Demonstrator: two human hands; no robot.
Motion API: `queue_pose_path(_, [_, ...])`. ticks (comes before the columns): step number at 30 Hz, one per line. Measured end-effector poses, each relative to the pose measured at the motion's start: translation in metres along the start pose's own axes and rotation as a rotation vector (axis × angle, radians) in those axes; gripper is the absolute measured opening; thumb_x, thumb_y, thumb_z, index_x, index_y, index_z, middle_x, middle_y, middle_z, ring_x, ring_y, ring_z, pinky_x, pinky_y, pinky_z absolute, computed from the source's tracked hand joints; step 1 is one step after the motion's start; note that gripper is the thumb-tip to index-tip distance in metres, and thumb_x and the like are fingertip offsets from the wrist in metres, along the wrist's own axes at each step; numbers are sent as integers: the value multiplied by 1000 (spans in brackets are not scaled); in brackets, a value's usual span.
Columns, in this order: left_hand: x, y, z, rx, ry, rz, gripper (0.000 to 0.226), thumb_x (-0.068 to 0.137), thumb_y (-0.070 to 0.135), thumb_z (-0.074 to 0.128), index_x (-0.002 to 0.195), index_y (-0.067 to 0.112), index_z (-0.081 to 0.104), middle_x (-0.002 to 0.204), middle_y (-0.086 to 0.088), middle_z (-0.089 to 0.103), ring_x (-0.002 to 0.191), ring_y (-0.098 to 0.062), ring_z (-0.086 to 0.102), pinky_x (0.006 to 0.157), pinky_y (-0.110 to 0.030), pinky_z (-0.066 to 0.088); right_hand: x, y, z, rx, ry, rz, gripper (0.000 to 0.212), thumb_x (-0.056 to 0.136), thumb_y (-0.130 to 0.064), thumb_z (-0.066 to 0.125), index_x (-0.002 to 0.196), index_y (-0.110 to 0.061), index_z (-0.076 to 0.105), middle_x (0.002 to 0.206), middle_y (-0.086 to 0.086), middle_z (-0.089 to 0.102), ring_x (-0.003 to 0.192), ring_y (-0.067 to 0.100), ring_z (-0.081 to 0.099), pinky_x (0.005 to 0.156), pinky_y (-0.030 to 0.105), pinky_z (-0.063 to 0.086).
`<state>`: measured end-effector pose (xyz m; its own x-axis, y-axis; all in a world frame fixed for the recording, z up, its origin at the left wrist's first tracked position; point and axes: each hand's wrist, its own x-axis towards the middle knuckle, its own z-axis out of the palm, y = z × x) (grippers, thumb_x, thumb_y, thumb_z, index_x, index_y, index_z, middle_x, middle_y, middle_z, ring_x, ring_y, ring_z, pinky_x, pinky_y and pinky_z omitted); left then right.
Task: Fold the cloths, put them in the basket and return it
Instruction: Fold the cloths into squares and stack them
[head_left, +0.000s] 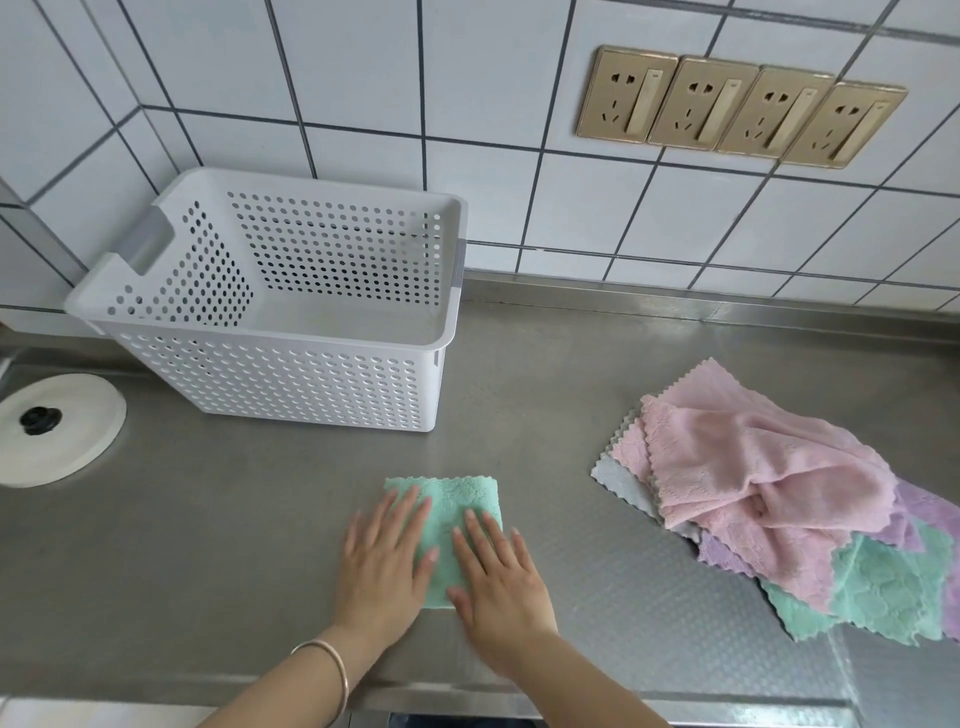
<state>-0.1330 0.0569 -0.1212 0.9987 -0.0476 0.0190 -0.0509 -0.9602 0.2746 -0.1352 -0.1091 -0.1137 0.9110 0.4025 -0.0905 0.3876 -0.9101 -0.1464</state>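
A small folded green cloth (457, 501) lies on the steel counter near its front edge. My left hand (382, 564) presses flat on the cloth's left side, fingers straight. Beside it, my right hand (496, 582) lies flat on the right side, fingers spread. A white perforated basket (311, 374) stands behind and to the left, with nothing visible inside. To the right sits a loose pile of cloths (769, 493): pink on top, with purple, green and grey ones under it.
A white round lid with a black knob (57, 428) sits at the far left. The tiled wall behind carries a row of gold sockets (737, 106). Bare steel counter (545, 415) stretches between basket and pile.
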Motion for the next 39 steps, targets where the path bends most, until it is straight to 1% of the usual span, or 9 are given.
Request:
queue_pose_path(4, [-11, -3, 11, 95, -214, 70, 65, 93, 53, 5, 136, 16, 37, 145, -1, 44, 135, -21, 30, 112, -42, 6, -1, 8, 11, -5, -6, -7, 64, 80, -46, 35, 133, -11, 45, 137, 4, 52, 138, 22, 20, 111, 41, 6])
queue_pose_path(10, [12, 10, 14, 100, -282, 95, 62, 94, 52, 16, 139, 14, 33, 148, -3, 36, 140, -20, 16, 113, -36, 7, 0, 22, 24, 0, 12, 78, 72, 81, -46, 35, 140, -5, 27, 147, 4, 34, 145, 18, 0, 112, 43, 5])
queue_pose_path(17, [88, 43, 25, 119, -315, 156, 66, 83, 55, 33, 137, 18, 34, 145, -1, 43, 138, -19, 24, 110, -36, 10, 45, 81, 8, 4, -9, 140, 67, 82, -46, 34, 134, -5, 43, 142, 6, 46, 144, 16, 1, 111, 44, 6])
queue_pose_path(23, [165, 59, 33, 148, -248, 142, 68, 78, 54, 29, 133, 15, 35, 139, -3, 51, 131, -20, 32, 104, -44, 39, 106, 120, -1, 21, -9, 172, 64, 83, -46, 34, 132, -6, 43, 141, 7, 47, 136, 21, 27, 109, 44, 8])
queue_pose_path(29, [227, 61, 36, 225, -215, 82, 65, 82, 49, 27, 134, 12, 41, 139, -8, 50, 133, -24, 29, 106, -46, 18, 170, 144, -7, 61, 12, 145, 63, 83, -46, 34, 132, -7, 41, 143, 6, 37, 133, 19, 31, 110, 44, 9])
queue_pose_path(32, [248, 62, 36, 210, -242, 34, 64, 82, 48, 28, 131, 14, 51, 138, -6, 52, 132, -25, 37, 105, -51, 31, 195, 153, -9, 72, -2, 139, 63, 84, -47, 30, 133, -9, 39, 144, 6, 31, 137, 20, 32, 111, 46, 18])
queue_pose_path(33, [252, 61, 35, 205, -263, 12, 63, 81, 48, 28, 130, 15, 52, 137, -5, 53, 130, -26, 44, 102, -52, 39, 200, 155, -11, 42, -36, 144, 66, 85, -49, 23, 137, -10, 32, 148, 5, 23, 139, 19, 24, 114, 47, 18])
queue_pose_path(36, [259, 62, 32, 174, -253, -51, 63, 84, 49, 27, 134, 18, 48, 142, -3, 47, 131, -25, 45, 98, -52, 43, 207, 158, -17, -71, -185, 65, 74, 75, -51, -17, 140, -15, -19, 146, 0, -29, 137, 17, -27, 113, 45, -12])
queue_pose_path(39, [261, 64, 30, 118, -282, -53, 63, 94, 50, 24, 149, 24, 6, 158, 4, -2, 146, -19, -2, 116, -48, 7, 210, 157, -26, -78, -183, 56, 67, 80, -51, -14, 136, -17, -26, 145, -2, -33, 133, 16, -33, 110, 43, -18])
